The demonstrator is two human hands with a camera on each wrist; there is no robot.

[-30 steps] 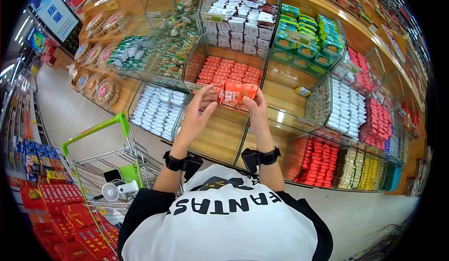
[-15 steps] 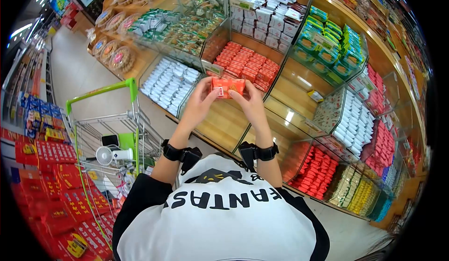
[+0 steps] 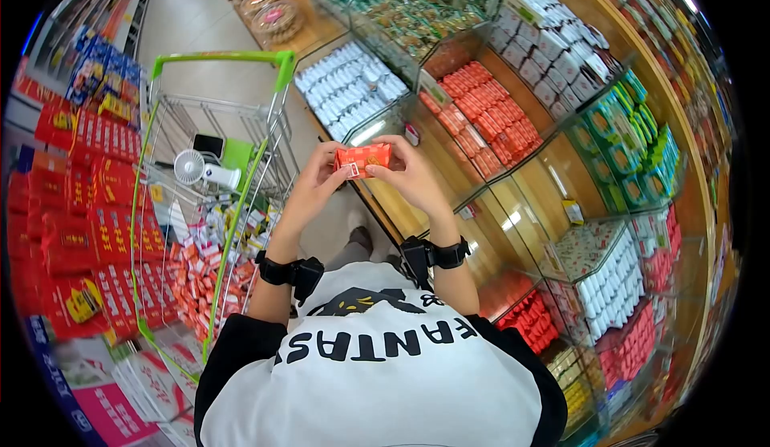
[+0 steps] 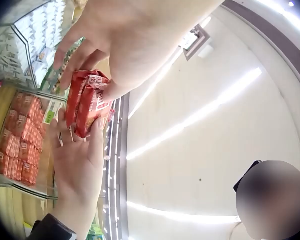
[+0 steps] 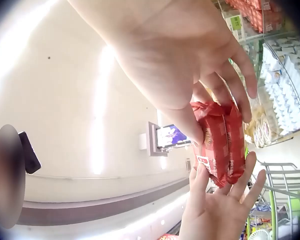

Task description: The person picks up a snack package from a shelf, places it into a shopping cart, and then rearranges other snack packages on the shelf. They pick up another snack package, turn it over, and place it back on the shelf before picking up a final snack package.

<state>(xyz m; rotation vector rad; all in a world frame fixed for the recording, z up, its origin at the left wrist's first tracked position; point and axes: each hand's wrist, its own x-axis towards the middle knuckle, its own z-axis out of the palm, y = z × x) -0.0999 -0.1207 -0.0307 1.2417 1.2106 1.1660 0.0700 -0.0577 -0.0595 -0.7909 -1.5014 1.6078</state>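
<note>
Two red wrapped snack packets (image 3: 363,159), lying flat against each other, are held up in front of the chest. My left hand (image 3: 315,181) pinches one end, thumb on the near face and fingers behind. At the other end my right hand (image 3: 411,176) grips them the same way. Both packets (image 4: 87,102) show side by side in the left wrist view, with white print on the wrapper. In the right wrist view the packets (image 5: 220,145) stand between the two thumbs and the curled fingers.
A shopping cart (image 3: 288,70) at left holds many red packets (image 3: 204,283), a white handheld fan (image 3: 190,166) and a phone (image 3: 208,145). At right, glass-walled bins hold similar red packets (image 3: 489,110), white packets (image 3: 350,86) and green packs (image 3: 630,150). Red gift boxes (image 3: 76,230) stand beyond the cart.
My view has turned left toward the cart, so the bins shift right. Both hands keep hold of the red packets, which have moved left, away from the red-packet bin.
</note>
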